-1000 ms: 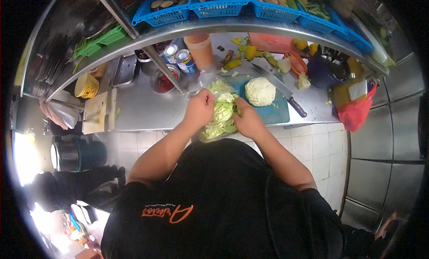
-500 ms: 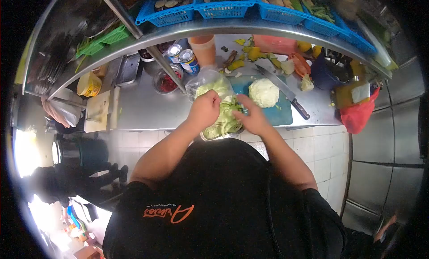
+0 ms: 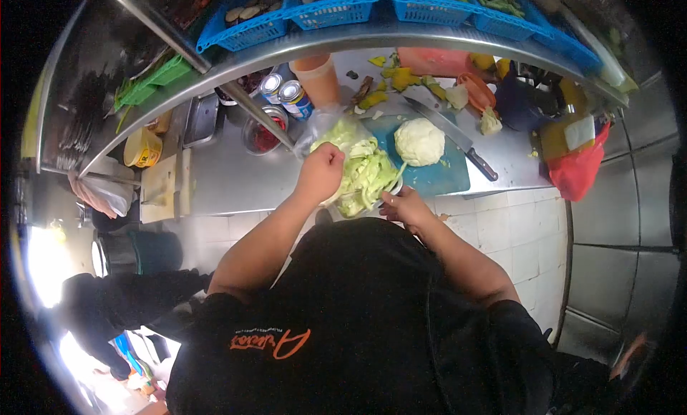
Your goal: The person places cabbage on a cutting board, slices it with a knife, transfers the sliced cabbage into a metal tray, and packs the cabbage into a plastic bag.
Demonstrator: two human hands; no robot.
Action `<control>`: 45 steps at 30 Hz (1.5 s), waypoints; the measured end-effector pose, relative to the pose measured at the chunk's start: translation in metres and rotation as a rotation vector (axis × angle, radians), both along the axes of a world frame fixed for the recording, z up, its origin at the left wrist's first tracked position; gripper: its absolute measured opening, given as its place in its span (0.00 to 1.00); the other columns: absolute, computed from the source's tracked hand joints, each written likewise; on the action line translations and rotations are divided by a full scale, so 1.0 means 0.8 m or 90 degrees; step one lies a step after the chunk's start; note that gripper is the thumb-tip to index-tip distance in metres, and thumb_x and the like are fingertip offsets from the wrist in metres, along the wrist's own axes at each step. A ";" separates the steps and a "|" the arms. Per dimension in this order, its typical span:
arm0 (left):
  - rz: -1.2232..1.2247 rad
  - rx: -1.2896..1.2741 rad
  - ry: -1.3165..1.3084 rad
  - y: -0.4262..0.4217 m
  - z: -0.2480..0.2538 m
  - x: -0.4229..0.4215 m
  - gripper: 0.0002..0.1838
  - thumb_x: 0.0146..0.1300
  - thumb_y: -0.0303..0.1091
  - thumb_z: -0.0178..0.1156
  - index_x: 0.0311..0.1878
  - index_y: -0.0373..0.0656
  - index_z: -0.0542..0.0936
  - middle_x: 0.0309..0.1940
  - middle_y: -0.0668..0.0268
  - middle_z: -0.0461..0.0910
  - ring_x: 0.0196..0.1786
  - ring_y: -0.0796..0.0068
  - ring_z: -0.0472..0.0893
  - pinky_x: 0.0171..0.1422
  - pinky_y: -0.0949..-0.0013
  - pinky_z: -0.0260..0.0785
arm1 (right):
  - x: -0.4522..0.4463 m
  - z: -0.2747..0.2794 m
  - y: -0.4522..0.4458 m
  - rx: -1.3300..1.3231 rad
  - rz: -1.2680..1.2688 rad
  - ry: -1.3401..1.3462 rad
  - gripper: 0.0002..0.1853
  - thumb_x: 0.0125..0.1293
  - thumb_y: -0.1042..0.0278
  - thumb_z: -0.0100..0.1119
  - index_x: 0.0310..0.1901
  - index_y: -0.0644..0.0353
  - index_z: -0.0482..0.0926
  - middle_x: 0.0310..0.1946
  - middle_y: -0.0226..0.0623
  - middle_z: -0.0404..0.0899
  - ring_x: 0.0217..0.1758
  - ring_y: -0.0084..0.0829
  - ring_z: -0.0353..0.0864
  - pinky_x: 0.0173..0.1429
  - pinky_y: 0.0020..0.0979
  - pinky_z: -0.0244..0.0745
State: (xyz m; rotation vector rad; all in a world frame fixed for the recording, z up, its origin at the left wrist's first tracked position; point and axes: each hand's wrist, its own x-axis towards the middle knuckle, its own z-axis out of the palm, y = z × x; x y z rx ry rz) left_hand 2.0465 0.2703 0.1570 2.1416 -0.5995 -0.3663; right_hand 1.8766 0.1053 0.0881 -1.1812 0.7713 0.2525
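A heap of pale green leaf strips (image 3: 365, 175) fills a shallow light-coloured container (image 3: 398, 189), whose rim shows at the right near my body. A clear plastic bag (image 3: 315, 132) lies against the heap's far left side. My left hand (image 3: 322, 173) is closed in a fist at the bag's near edge, seemingly gripping the film. At the container's right rim, my right hand (image 3: 406, 206) has thumb and fingers curled on the edge. Just beyond it, a trimmed white cauliflower (image 3: 420, 141) rests on a teal cutting board (image 3: 447, 180).
A large knife (image 3: 465, 144) lies across the board's right edge, handle towards me. Behind stand two cans (image 3: 293, 96), an orange tub (image 3: 317, 78) and a metal bowl (image 3: 266, 132). Yellow peels (image 3: 401, 78) litter the back. Overhead, a shelf holds blue baskets (image 3: 333, 14).
My right hand has drawn back from above the leaves to the container's near right rim. My left hand has shifted slightly left, and the heap is more exposed.
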 end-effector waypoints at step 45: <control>0.103 -0.162 -0.245 0.025 -0.015 -0.027 0.03 0.62 0.22 0.58 0.39 0.34 0.77 0.37 0.49 0.81 0.38 0.47 0.80 0.45 0.56 0.73 | 0.026 0.064 0.000 -0.031 -0.456 -0.284 0.19 0.64 0.81 0.50 0.57 0.68 0.66 0.52 0.47 0.77 0.52 0.41 0.82 0.57 0.42 0.79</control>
